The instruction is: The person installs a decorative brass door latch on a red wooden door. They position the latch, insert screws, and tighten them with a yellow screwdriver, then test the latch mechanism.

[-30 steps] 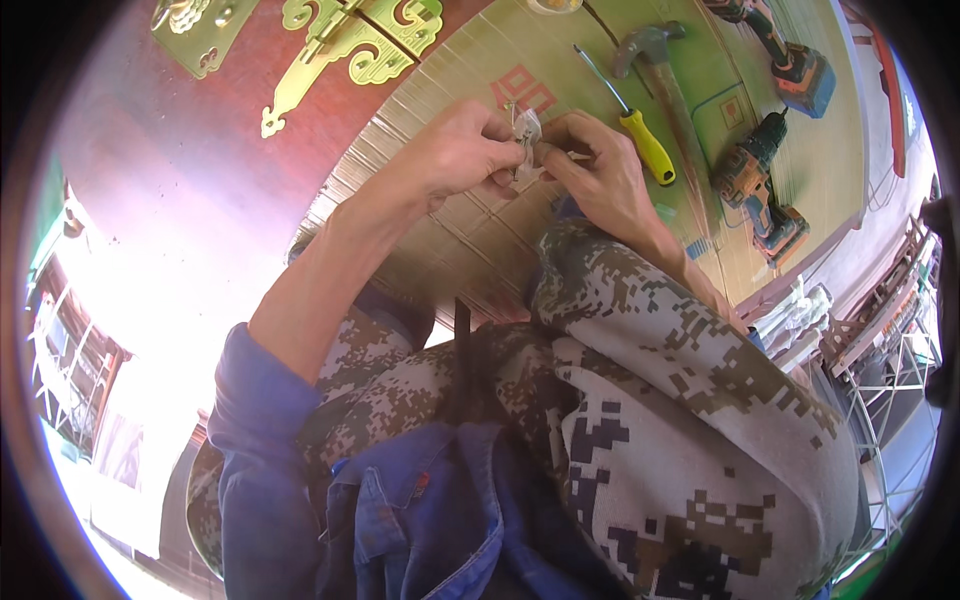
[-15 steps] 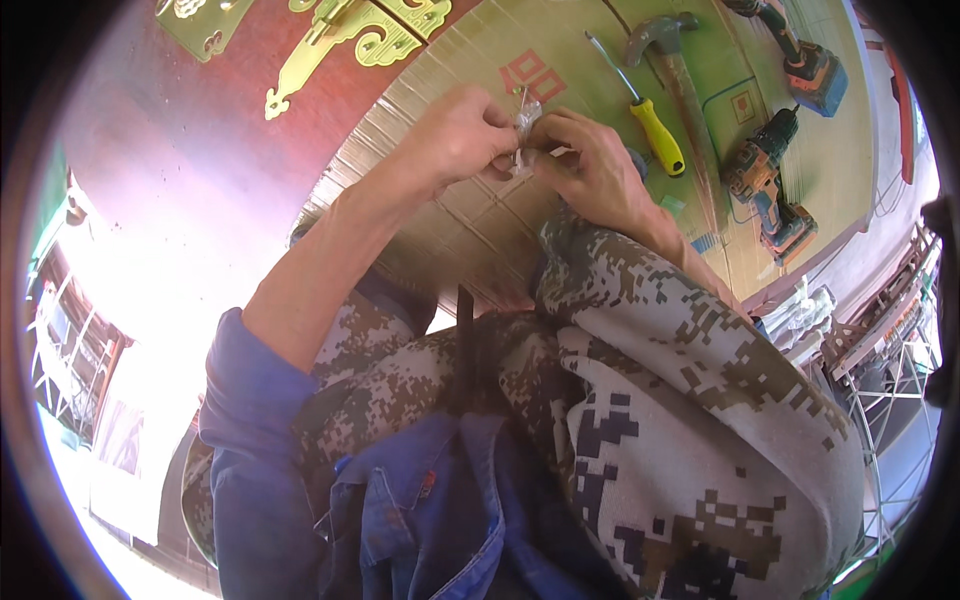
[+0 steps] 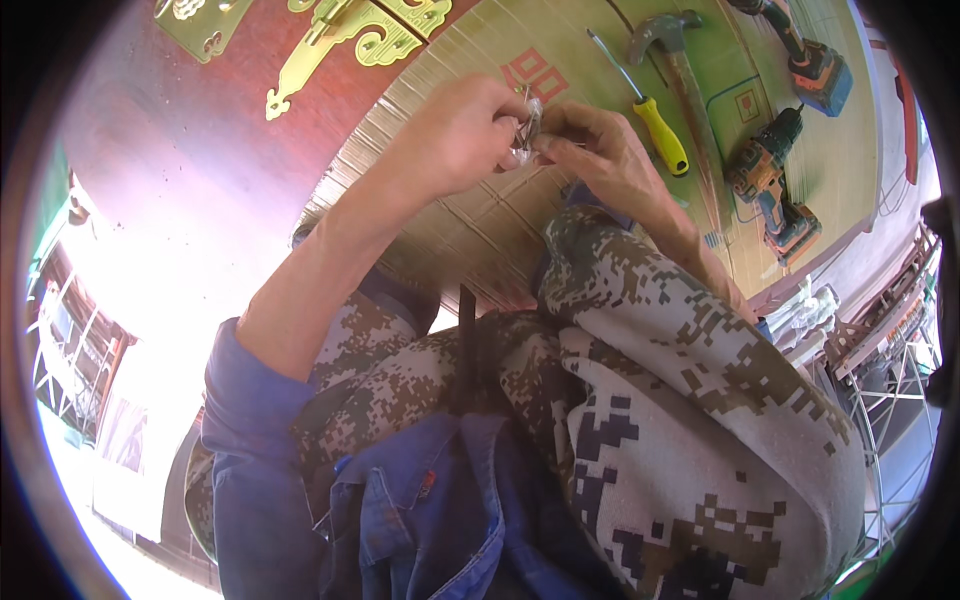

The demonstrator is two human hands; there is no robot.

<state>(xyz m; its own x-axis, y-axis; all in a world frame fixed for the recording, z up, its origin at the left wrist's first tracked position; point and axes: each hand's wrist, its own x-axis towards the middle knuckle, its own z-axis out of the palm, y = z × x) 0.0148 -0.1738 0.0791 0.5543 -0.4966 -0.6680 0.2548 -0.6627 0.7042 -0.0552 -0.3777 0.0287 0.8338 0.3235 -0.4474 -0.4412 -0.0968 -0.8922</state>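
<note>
A small clear plastic bag (image 3: 524,138) is pinched between my two hands above a cardboard sheet (image 3: 470,230). My left hand (image 3: 468,130) grips its left side with bent fingers. From the other side my right hand (image 3: 598,150) closes thumb and fingers on it. Thin pieces, perhaps small nails or screws, show at the bag, but they are too small to make out. To the right of my right hand lies a screwdriver (image 3: 658,130) with a yellow handle. Beside it rests a claw hammer (image 3: 690,110) with a worn handle.
Two cordless drills, one at the upper right (image 3: 815,75) and one below it (image 3: 768,185), lie on the cardboard. Ornate gold-coloured metal fittings (image 3: 340,45) sit on a red panel (image 3: 200,130) at the upper left. My legs in camouflage trousers (image 3: 700,400) are bent underneath.
My hands have shifted slightly, the left one turning and rising a little around the bag. Both still hold it. The tools have stayed where they were.
</note>
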